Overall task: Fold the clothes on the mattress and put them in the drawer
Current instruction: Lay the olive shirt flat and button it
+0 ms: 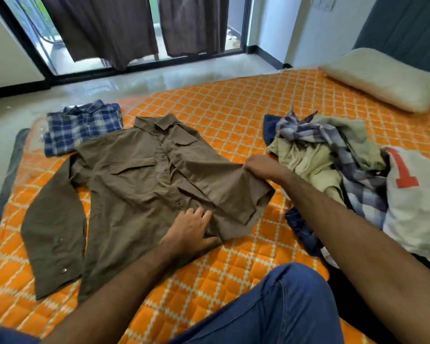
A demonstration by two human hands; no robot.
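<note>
Inspecting the mattress (209,115), I find the brown shirt (134,184) lying face up, its long axis running from the collar at the far side to the hem nearest me. My right hand (260,167) grips the shirt's right edge, where the fabric is already drawn inward over the chest; my left hand (191,232) presses flat with straight fingers on the lower front. The fold line, in my judgement, runs along the button placket, just left of the right hand. The opposite sleeve lies spread at the left. A folded plaid shirt (82,127) sits beyond; an unfolded pile (333,155) lies just right. No drawer is visible.
</note>
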